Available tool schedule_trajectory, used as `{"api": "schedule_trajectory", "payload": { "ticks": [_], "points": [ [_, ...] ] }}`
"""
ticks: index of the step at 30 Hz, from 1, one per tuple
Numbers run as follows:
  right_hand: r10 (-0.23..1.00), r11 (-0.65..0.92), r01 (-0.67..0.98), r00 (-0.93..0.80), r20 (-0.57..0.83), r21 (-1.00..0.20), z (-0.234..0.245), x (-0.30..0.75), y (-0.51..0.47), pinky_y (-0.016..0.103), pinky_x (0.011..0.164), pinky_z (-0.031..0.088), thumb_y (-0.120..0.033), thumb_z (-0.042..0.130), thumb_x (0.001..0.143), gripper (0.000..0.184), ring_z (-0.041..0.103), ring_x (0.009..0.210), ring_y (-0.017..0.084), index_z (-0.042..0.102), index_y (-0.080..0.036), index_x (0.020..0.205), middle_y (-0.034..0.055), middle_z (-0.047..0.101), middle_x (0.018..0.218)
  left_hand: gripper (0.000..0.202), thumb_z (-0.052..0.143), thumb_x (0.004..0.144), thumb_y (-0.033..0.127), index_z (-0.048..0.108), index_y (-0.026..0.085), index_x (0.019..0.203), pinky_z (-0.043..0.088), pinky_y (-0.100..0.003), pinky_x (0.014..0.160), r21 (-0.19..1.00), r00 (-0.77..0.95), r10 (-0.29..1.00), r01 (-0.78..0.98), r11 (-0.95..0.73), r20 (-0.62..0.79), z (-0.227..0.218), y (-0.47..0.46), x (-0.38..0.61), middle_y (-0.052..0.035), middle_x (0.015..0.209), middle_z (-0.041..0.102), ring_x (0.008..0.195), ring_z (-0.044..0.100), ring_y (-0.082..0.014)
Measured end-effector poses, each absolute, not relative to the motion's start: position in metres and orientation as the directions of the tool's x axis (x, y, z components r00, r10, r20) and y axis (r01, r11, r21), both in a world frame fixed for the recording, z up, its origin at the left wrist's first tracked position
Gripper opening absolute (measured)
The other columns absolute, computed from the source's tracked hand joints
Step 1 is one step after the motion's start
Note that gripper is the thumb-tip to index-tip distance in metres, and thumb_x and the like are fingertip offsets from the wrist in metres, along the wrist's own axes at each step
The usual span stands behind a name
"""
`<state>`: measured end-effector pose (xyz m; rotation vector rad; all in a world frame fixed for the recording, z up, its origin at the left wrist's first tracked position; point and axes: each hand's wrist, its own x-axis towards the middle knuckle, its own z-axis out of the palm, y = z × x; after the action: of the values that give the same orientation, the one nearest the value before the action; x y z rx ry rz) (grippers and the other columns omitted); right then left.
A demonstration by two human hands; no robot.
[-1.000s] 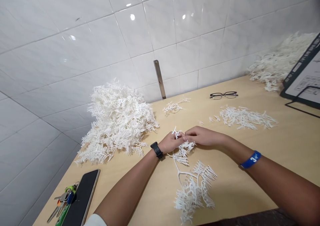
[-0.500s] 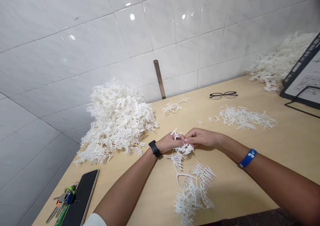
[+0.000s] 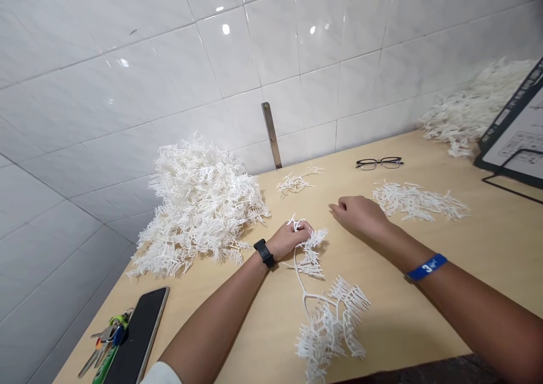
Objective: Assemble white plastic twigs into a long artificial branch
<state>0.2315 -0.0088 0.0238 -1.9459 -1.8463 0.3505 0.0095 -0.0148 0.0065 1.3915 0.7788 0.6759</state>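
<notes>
My left hand (image 3: 288,241) is pinched around the upper part of a white plastic branch (image 3: 324,299). The branch trails toward the front edge of the table, its lower fronds full of fine, comb-like twigs. Apart from it, my right hand (image 3: 358,213) hovers over the table on the right, with fingers curled and thumb and forefinger close together. Whatever may be between those fingertips is too small or hidden to make out. Just beyond this hand lies a loose heap of small white snipped-looking twigs (image 3: 418,200).
A large pile of white branches (image 3: 203,203) stands at left against the tiled wall. Several thin stems (image 3: 299,181) lie behind my hands, near black-framed glasses (image 3: 379,163). At front left are a phone (image 3: 138,336) and keys (image 3: 99,344); a dark-edged board (image 3: 517,129) leans at right.
My right hand has left the branch and moved right and slightly back, toward the heap of small twigs. My left hand keeps its hold; the branch has shifted slightly.
</notes>
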Motion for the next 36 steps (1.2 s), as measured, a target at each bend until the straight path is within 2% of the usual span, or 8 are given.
{"api": "schedule_trajectory", "payload": {
  "ticks": [4,8,15,22,28,31,34,36],
  "points": [
    [0.979,0.185,0.625,-0.187,0.085,-0.758,0.026,0.218,-0.018,0.028,0.055,0.021,-0.058,0.047,0.088,0.049,0.033,0.056,0.013,0.044,-0.018,0.06,-0.0002,0.041,0.058,0.028,0.065,0.074,0.04,0.058,0.013,0.074,0.032,-0.024,0.061,0.988,0.639,0.767,0.146,-0.052,-0.054,0.008,-0.018,0.01,0.0026,0.064,0.049,0.061,0.041,-0.0085],
    [0.756,0.197,0.362,-0.648,-0.094,-0.911,0.019,0.21,-0.021,0.026,0.053,0.02,-0.065,0.056,0.082,0.052,0.028,0.058,0.01,0.047,-0.017,0.063,-0.0034,0.035,0.061,0.034,0.065,0.076,0.046,0.057,0.013,0.072,0.031,-0.023,0.061,0.976,0.654,0.756,0.177,-0.13,-0.017,0.008,-0.02,0.011,0.0035,0.062,0.046,0.06,0.038,-0.0081],
    [0.663,0.085,0.162,-0.746,-0.066,-0.983,0.016,0.214,-0.022,0.026,0.054,0.016,-0.055,0.064,0.082,0.049,0.019,0.058,0.009,0.041,-0.017,0.061,-0.0063,0.023,0.062,0.036,0.067,0.075,0.048,0.059,0.013,0.073,0.031,-0.024,0.061,0.973,0.658,0.753,0.181,-0.143,-0.011,0.008,-0.021,0.011,0.0031,0.062,0.047,0.061,0.039,-0.0089],
    [0.728,0.069,0.042,-0.685,0.021,-0.997,0.017,0.202,-0.024,0.027,0.057,0.024,-0.053,0.065,0.079,0.043,0.032,0.06,0.01,0.052,-0.015,0.064,-0.0025,0.04,0.063,0.024,0.065,0.072,0.035,0.053,0.015,0.069,0.03,-0.024,0.061,0.999,0.648,0.761,0.048,-0.007,-0.026,0.006,-0.015,0.009,0.0033,0.063,0.048,0.06,0.038,-0.0087],
    [0.872,0.099,0.098,-0.487,0.039,-0.99,0.009,0.2,-0.015,0.026,0.053,0.021,-0.048,0.058,0.079,0.04,0.028,0.054,0.01,0.045,-0.018,0.057,-0.0046,0.033,0.055,0.011,0.061,0.065,0.023,0.055,0.014,0.066,0.028,-0.024,0.06,0.999,0.643,0.764,0.017,0.044,-0.045,0.004,-0.013,0.008,0.0033,0.061,0.047,0.059,0.038,-0.0085],
    [0.974,0.162,0.349,-0.209,0.092,-0.923,0.01,0.212,-0.007,0.027,0.054,0.022,-0.045,0.053,0.081,0.04,0.031,0.055,0.011,0.038,-0.019,0.054,-0.0031,0.034,0.055,0.01,0.061,0.064,0.022,0.056,0.014,0.067,0.029,-0.024,0.061,0.997,0.622,0.781,0.018,0.069,-0.065,0.004,-0.014,0.009,0.0035,0.06,0.047,0.058,0.038,-0.0084],
    [0.994,0.06,0.7,0.021,0.106,-0.712,0.016,0.225,-0.003,0.029,0.054,0.019,-0.045,0.055,0.08,0.044,0.031,0.053,0.012,0.035,-0.02,0.05,-0.0016,0.034,0.05,0.012,0.061,0.066,0.025,0.057,0.014,0.067,0.03,-0.024,0.062,0.997,0.597,0.799,0.042,0.058,-0.071,0.004,-0.015,0.011,0.0028,0.062,0.049,0.059,0.04,-0.0086],
    [0.993,0.0,0.779,0.074,0.091,-0.628,0.02,0.229,-0.003,0.03,0.053,0.018,-0.048,0.056,0.08,0.048,0.029,0.052,0.013,0.034,-0.02,0.049,-0.0014,0.033,0.048,0.013,0.061,0.067,0.026,0.057,0.013,0.068,0.031,-0.025,0.063,0.997,0.585,0.809,0.064,0.033,-0.064,0.004,-0.014,0.011,0.0023,0.063,0.051,0.061,0.041,-0.0088]
  ]
}}
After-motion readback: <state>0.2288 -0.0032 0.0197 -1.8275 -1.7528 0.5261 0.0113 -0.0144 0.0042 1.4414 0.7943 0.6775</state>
